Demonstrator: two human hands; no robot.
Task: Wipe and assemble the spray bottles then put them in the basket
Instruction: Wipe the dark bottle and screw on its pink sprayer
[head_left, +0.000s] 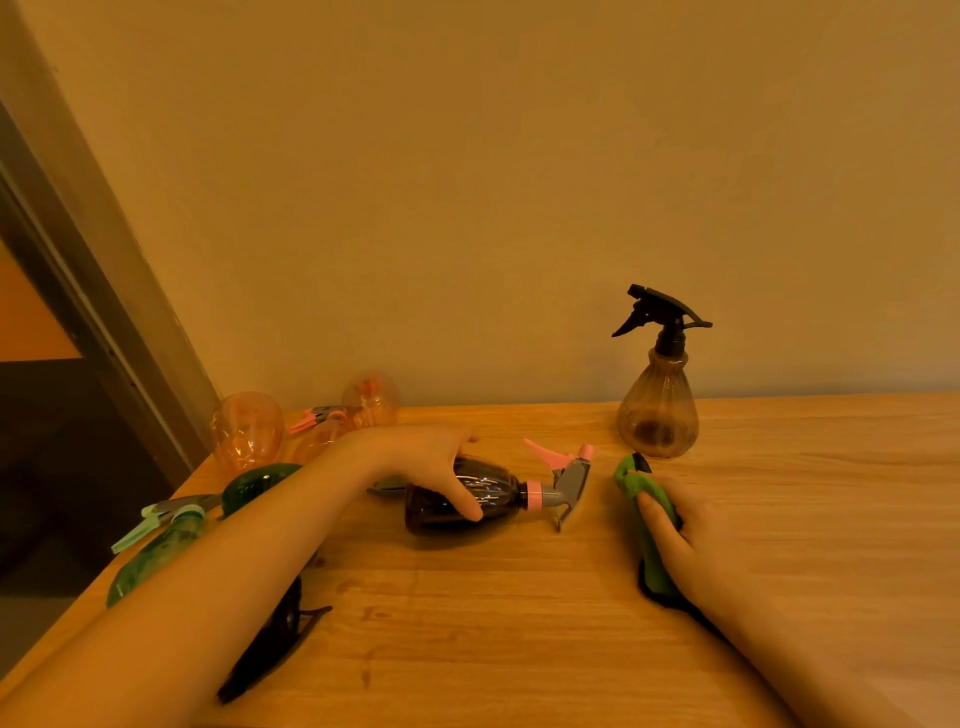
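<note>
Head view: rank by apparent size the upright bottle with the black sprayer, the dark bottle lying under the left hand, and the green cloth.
1. Upright bottle, largest.
2. Dark lying bottle, partly covered by the left hand.
3. Green cloth, partly hidden by the right hand, and nearer the camera, so unsure.

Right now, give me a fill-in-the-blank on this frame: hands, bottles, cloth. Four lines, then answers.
1. The left hand grips the dark bottle, which lies on its ____.
2. That bottle's collar is coloured ____.
3. The right hand holds a ____ cloth.
4. The bottle with the black sprayer stands ____ by the wall.

Answers: side; pink; green; upright
</note>
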